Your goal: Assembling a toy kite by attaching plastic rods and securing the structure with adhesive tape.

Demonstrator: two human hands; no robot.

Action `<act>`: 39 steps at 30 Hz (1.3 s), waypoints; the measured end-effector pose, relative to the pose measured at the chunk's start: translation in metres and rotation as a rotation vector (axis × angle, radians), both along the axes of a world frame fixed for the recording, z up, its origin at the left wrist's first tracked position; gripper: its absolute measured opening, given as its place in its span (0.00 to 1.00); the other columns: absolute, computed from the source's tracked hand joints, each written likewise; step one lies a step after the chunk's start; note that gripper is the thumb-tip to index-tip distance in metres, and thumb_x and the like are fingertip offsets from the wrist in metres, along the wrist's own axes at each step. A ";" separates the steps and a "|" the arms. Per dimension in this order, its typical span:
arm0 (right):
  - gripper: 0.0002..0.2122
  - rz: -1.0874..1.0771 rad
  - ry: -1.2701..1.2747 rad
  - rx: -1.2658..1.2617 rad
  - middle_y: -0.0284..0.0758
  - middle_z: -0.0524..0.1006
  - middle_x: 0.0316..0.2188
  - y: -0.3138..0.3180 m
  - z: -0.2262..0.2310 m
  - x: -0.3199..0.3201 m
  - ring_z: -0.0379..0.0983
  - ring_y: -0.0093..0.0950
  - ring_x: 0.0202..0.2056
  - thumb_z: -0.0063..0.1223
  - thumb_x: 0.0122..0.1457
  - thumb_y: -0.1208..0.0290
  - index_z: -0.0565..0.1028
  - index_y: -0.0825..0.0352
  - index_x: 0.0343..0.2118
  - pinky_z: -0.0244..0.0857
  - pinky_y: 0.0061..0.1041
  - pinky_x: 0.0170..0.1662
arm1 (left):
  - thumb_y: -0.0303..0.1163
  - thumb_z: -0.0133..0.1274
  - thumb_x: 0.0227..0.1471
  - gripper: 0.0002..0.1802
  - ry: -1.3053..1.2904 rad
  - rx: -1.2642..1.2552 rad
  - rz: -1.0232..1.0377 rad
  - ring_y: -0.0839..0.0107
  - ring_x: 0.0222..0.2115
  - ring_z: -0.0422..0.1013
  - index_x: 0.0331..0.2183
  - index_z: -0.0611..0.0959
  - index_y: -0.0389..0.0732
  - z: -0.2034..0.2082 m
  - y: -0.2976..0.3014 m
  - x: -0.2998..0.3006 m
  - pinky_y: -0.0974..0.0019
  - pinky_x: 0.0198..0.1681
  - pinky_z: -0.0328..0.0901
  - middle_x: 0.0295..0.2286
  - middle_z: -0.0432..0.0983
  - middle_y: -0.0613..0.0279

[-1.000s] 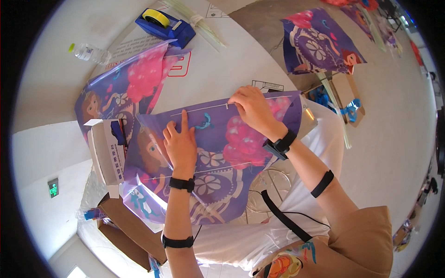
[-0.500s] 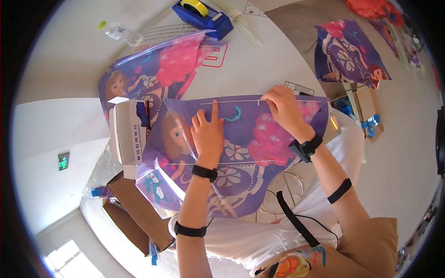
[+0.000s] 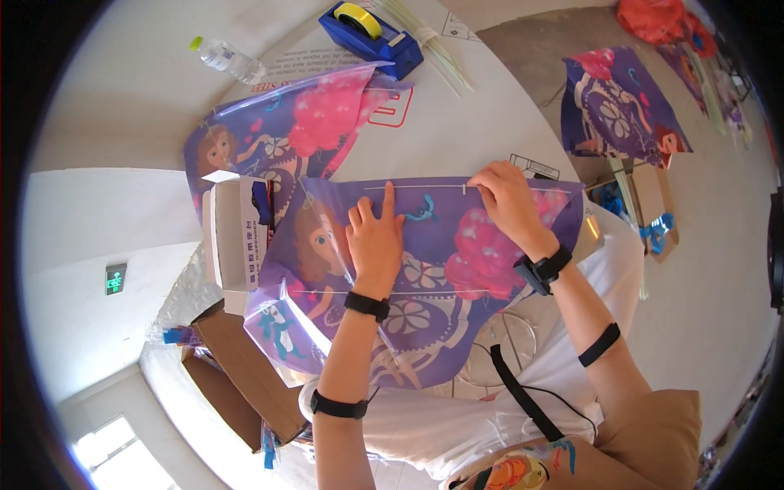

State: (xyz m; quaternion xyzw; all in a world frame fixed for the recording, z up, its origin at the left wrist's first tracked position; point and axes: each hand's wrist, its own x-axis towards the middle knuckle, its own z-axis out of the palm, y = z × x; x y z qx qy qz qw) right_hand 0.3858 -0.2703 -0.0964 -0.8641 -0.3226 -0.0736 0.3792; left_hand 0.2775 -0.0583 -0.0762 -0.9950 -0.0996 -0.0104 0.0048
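Note:
A purple plastic kite sheet point(image 3: 474, 237), printed with a figure and pink balloons, lies over the table's near edge and hangs toward my lap. One thin white rod point(image 3: 425, 189) runs along its far edge, with a small cross-piece near my right hand. Another thin rod crosses the sheet lower down. My left hand point(image 3: 376, 249) rests on the sheet, index finger stretched out to the far rod, the other fingers partly bent. At the rod beside the cross-piece, my right hand point(image 3: 516, 208) is closed, thumb and fingers pinched together; its fingertips are partly hidden.
Beyond lies a similar kite sheet point(image 3: 318, 114), with a blue tape dispenser point(image 3: 380, 49), a bundle of pale sticks point(image 3: 425, 37) and a bottle point(image 3: 229, 61). A white box point(image 3: 235, 237) stands left of my sheet. Cardboard boxes point(image 3: 253, 367) sit lower left; another sheet point(image 3: 612, 106) is at right.
The whole view has shifted a little, so things sit slightly lower and further right. Both hands keep their places on the sheet and rod.

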 end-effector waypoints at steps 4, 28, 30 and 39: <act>0.06 -0.008 -0.007 -0.020 0.34 0.70 0.26 -0.001 0.001 0.000 0.68 0.36 0.35 0.53 0.47 0.82 0.74 0.63 0.27 0.60 0.33 0.41 | 0.38 0.51 0.54 0.30 -0.013 0.001 -0.017 0.57 0.43 0.63 0.59 0.65 0.50 -0.001 0.000 0.000 0.57 0.40 0.65 0.43 0.63 0.53; 0.07 -0.008 -0.033 -0.009 0.34 0.72 0.27 0.001 0.007 -0.001 0.69 0.36 0.36 0.53 0.46 0.83 0.73 0.64 0.29 0.61 0.35 0.41 | 0.33 0.58 0.49 0.29 0.525 -0.937 -0.410 0.55 0.47 0.68 0.51 0.71 0.34 0.296 -0.020 -0.066 0.60 0.49 0.64 0.45 0.72 0.48; 0.10 -0.010 0.037 0.128 0.35 0.74 0.31 0.005 0.017 0.003 0.70 0.36 0.38 0.53 0.47 0.83 0.74 0.64 0.33 0.62 0.32 0.42 | 0.30 0.58 0.49 0.27 0.553 -1.119 -0.447 0.58 0.46 0.70 0.51 0.71 0.34 0.305 -0.008 -0.062 0.63 0.48 0.65 0.44 0.74 0.49; 0.12 -0.015 0.492 0.590 0.39 0.79 0.31 0.077 0.080 0.132 0.75 0.35 0.35 0.52 0.57 0.65 0.77 0.69 0.36 0.67 0.30 0.40 | 0.31 0.48 0.59 0.17 0.246 -1.502 0.073 0.74 0.39 0.73 0.48 0.74 0.34 0.143 0.034 0.017 0.72 0.41 0.66 0.38 0.77 0.59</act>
